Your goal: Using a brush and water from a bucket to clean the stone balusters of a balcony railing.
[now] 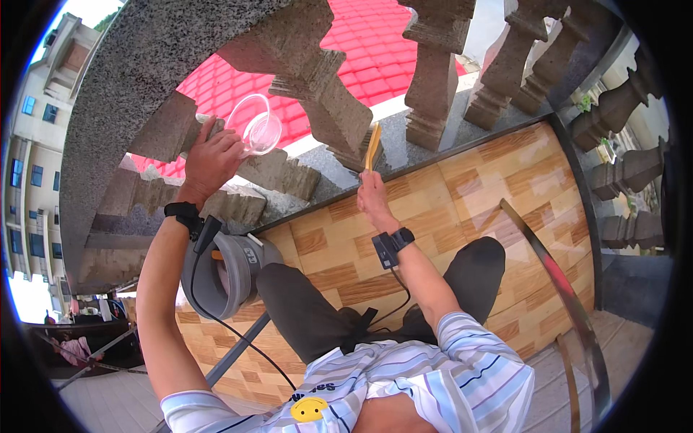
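Observation:
My left hand (214, 154) grips a clear plastic tub (263, 133) by its near side. The tub is tilted between two stone balusters, with the red tiled roof behind it. In my right hand (373, 200) is a yellow-handled brush (373, 146), pointing up and away from me. Its head lies against or just in front of the lower part of a grey stone baluster (338, 103); whether it touches cannot be told. Below my left forearm stands a grey plastic bucket (238, 270) with an orange item (217, 254) inside.
A speckled stone handrail (157, 59) curves over the balusters at upper left. Wood-patterned tiles (379, 243) cover the floor between my knees and the balustrade. A curved metal bar (560, 281) rises at right. Black cables (238, 334) run from my wrist devices.

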Demonstrator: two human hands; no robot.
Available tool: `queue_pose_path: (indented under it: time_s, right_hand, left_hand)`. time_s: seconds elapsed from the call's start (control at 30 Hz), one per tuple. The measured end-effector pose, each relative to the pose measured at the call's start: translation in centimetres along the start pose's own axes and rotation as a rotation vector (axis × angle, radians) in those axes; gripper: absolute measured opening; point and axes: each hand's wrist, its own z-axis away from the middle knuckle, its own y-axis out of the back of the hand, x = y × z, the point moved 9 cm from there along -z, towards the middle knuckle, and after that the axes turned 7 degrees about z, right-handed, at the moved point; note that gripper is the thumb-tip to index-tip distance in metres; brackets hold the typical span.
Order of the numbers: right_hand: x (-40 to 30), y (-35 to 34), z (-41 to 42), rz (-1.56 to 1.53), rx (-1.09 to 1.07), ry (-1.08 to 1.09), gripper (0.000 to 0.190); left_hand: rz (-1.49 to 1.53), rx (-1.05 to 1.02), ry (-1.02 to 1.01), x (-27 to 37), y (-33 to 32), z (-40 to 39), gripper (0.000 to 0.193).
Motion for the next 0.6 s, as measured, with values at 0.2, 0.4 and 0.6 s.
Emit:
queue_pose_path:
  time_s: [0.2, 0.4, 0.6]
  right_hand:
    - [-3.8, 13.8, -11.5, 0.651, 0.19, -0.059, 0.033]
    - [7.2, 12.0, -8.0, 0.443, 0.138, -0.069, 0.034]
    - [14.5, 4.7, -1.9, 0.157, 0.198, -0.192, 0.032]
  left_hand:
    - [-0.006, 0.012, -0.03, -0.1, -0.9, -0.7, 0.019]
    - [-0.009, 0.019, -0.02, -0.1, -1.0, -1.0, 0.019]
    - [-0.04, -0.005, 0.007, -1.0, -0.3, 1.1, 0.018]
